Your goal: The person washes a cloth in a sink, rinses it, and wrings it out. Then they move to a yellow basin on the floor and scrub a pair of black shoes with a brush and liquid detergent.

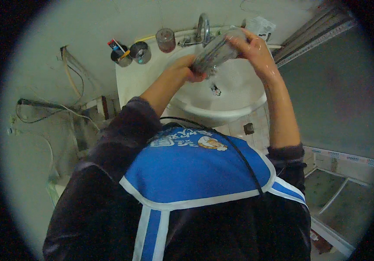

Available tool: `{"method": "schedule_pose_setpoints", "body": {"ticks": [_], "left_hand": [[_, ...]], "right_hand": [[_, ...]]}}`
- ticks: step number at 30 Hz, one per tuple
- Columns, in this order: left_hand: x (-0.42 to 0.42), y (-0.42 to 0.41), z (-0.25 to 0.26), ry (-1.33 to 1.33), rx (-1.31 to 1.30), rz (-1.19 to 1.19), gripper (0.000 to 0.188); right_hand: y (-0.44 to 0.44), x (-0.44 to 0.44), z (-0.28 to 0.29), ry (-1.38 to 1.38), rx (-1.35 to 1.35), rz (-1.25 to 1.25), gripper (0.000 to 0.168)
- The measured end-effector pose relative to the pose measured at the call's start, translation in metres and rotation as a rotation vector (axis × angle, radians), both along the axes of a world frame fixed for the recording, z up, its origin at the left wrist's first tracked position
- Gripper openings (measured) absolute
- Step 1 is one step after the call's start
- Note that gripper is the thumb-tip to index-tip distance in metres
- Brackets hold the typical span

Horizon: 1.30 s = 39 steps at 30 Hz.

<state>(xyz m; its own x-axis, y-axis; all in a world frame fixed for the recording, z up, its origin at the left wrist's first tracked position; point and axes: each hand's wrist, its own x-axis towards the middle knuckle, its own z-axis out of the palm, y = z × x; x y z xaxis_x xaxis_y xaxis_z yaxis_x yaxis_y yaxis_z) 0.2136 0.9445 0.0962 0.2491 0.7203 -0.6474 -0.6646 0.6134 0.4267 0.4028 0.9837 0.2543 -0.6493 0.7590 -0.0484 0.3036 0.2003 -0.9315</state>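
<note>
My two hands hold a clear, wet cylindrical container (pixel 218 52), blurred and tilted, over a white washbasin (pixel 236 88). At its lower left end is my left hand (pixel 190 68), the fingers partly hidden beneath it. My right hand (pixel 250 49) grips the upper right end, and water glints on the wrist. Behind the container a curved metal faucet (pixel 203 27) rises from the basin's back edge. Water splashes below the container, near the drain fitting (pixel 216 90). Whether the faucet runs cannot be told.
Left of the basin, on the ledge, stand a dark cup (pixel 121 60) with a toothbrush and tube, a second dark cup (pixel 140 53) and a reddish translucent cup (pixel 165 40). A white packet (pixel 261 26) lies back right. A framed glass panel (pixel 334 94) stands to the right.
</note>
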Motion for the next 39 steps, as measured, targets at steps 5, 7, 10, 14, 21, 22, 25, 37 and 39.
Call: {"method": "schedule_pose_setpoints", "body": {"ticks": [5, 7, 10, 14, 21, 22, 25, 37, 39], "left_hand": [[0.023, -0.017, 0.100, -0.060, 0.097, 0.130, 0.035], [0.021, -0.012, 0.109, -0.146, 0.128, 0.129, 0.037], [0.022, -0.012, 0.099, -0.246, 0.130, 0.198, 0.042], [0.018, -0.023, 0.079, -0.381, 0.124, 0.182, 0.052], [0.007, -0.038, 0.070, 0.504, 0.390, -0.390, 0.049], [0.005, -0.027, 0.068, 0.715, 0.501, -0.514, 0.045], [0.034, -0.010, 0.057, 1.737, 0.646, -0.803, 0.034], [0.017, -0.011, 0.040, 0.883, 0.361, -0.270, 0.041], [0.018, -0.017, 0.068, 0.236, 0.269, -0.100, 0.035]], "right_hand": [[0.023, -0.013, -0.104, 0.152, -0.554, -0.380, 0.070], [-0.002, -0.040, -0.112, 0.402, -0.854, -0.324, 0.075], [-0.009, -0.058, -0.111, 0.896, -1.168, -0.271, 0.069], [-0.001, -0.062, -0.118, 0.980, -0.987, -0.405, 0.052], [0.048, -0.049, -0.127, 0.502, -0.976, -0.372, 0.026], [0.059, -0.053, -0.137, 0.276, -0.782, -0.341, 0.028], [0.072, -0.062, -0.167, -0.315, -0.230, -0.307, 0.031], [0.019, -0.012, -0.084, 0.413, -0.716, -0.153, 0.071], [0.021, 0.030, -0.070, 0.427, -0.696, -0.108, 0.065]]}}
